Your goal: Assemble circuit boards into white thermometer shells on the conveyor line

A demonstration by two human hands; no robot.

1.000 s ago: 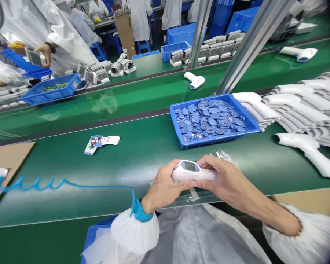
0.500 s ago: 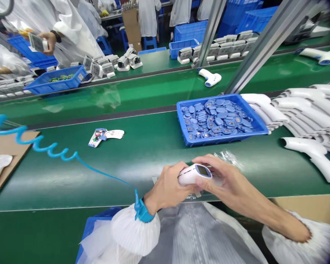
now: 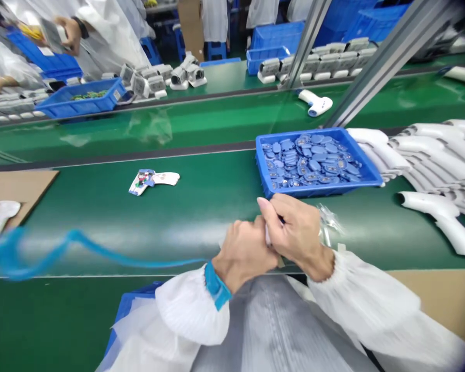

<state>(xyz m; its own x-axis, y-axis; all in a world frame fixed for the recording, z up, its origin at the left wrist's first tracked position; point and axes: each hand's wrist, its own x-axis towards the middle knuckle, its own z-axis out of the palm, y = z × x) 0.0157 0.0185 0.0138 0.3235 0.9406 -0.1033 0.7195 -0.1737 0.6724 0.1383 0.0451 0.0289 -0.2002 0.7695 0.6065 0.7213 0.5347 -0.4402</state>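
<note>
Hands: a white plastic infrared thermometer (image 3: 268,235) is gripped between the closed left hand (image 3: 243,256) and right hand (image 3: 296,227), over a green belt desk (image 3: 101,227) | Progress: a blue plastic tray (image 3: 263,155) is filled with blue oval parts (image 3: 313,165); white plastic housings (image 3: 437,155) lie stacked | Change: the thermometer's display is now covered.

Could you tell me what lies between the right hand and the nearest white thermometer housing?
From the right hand, crumpled clear plastic film, then green belt; head view.
</note>
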